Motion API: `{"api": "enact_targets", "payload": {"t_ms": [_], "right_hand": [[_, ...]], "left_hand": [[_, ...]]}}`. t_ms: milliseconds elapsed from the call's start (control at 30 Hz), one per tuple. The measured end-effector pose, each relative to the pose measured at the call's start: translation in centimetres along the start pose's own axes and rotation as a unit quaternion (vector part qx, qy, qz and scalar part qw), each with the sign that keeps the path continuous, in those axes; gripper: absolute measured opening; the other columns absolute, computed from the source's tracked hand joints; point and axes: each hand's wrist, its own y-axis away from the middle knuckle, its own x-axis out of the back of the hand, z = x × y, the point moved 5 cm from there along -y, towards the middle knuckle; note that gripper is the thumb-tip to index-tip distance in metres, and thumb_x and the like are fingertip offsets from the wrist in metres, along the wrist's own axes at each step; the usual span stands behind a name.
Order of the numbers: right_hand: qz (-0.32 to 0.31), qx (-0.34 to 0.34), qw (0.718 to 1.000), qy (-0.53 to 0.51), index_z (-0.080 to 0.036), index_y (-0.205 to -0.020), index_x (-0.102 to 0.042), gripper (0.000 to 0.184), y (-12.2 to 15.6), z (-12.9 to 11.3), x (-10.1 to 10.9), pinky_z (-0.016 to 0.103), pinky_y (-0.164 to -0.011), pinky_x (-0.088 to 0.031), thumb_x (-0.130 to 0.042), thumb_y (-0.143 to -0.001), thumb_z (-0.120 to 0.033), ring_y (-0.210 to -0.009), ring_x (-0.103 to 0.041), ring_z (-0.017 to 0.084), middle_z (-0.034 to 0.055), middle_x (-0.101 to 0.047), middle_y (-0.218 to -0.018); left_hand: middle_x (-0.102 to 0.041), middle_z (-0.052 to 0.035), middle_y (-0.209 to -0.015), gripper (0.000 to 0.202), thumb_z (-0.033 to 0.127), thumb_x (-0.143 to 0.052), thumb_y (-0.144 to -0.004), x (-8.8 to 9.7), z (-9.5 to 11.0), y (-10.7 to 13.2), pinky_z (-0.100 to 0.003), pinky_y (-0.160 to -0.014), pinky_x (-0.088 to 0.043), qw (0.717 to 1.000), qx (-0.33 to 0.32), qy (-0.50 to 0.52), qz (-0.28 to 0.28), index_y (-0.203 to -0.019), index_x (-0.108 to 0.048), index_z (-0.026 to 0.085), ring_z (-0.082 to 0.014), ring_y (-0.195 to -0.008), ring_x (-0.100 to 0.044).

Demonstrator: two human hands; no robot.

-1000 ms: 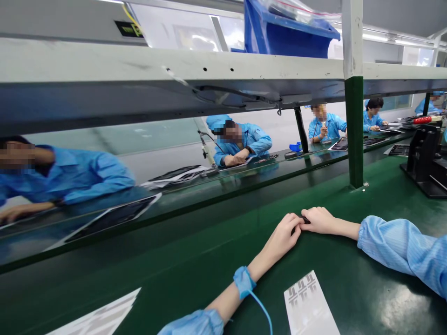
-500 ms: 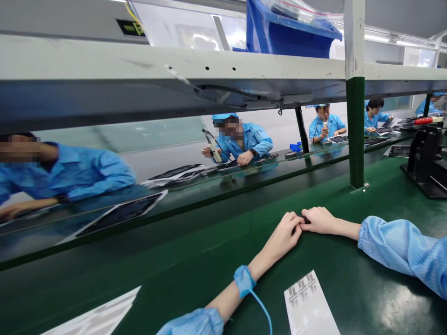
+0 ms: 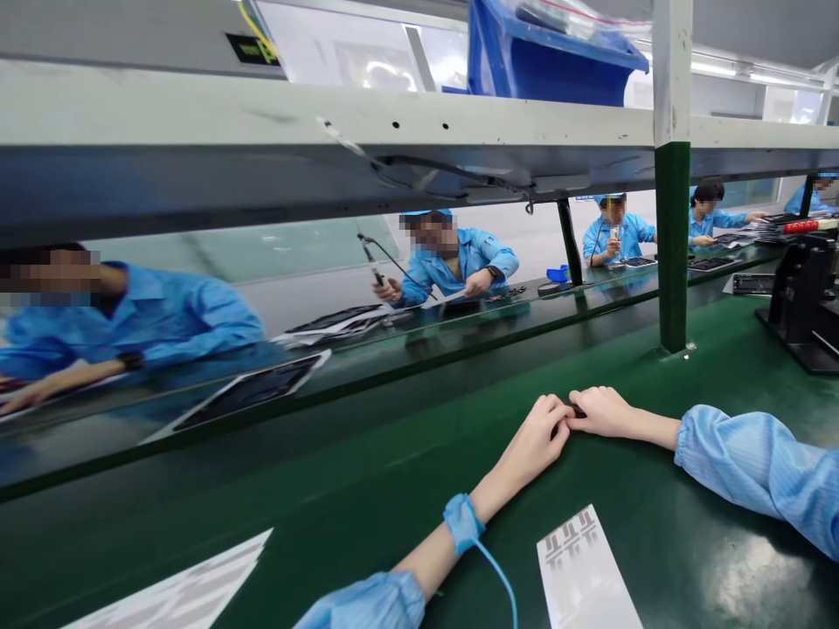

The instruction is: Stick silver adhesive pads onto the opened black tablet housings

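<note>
My left hand [image 3: 537, 438] and my right hand [image 3: 601, 412] meet over the green table [image 3: 406, 515], their fingertips together. Both are closed around a small dark piece [image 3: 578, 411]. Fingers cover most of it, so its kind does not show. A blue wrist strap [image 3: 463, 522] with a cord circles my left wrist. Below my hands lies a white sheet with grey printed marks [image 3: 583, 568]. Further sheets with grey stripes [image 3: 176, 587] lie at the lower left.
A shelf [image 3: 294, 114] spans above, carrying a blue bin [image 3: 557, 65]. Its green post [image 3: 673, 253] stands beyond my hands. At the right is a black fixture [image 3: 803, 297] with a red handle. Several co-workers in blue [image 3: 459, 253] sit across a belt holding dark panels [image 3: 255, 389].
My hands stay together with only slight finger movement. The view has shifted a little. Across the belt, a co-worker has raised a handheld tool and moved it left.
</note>
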Motion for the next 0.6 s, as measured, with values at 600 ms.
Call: {"api": "enact_targets", "payload": {"t_ms": [600], "right_hand": [[-0.005, -0.002, 1.000, 0.000, -0.014, -0.113, -0.059, 0.030, 0.04, -0.06, 0.12, 0.040, -0.079, -0.054, -0.056, -0.095, -0.037, -0.090, -0.064, 0.020, 0.0072, -0.064, -0.106]], "left_hand": [[-0.061, -0.0049, -0.098, 0.017, 0.030, -0.055, -0.095, -0.12, -0.13, 0.07, -0.035, -0.077, -0.053, 1.000, 0.002, 0.005, 0.000, -0.099, -0.061, 0.014, -0.0168, -0.086, -0.061]]}}
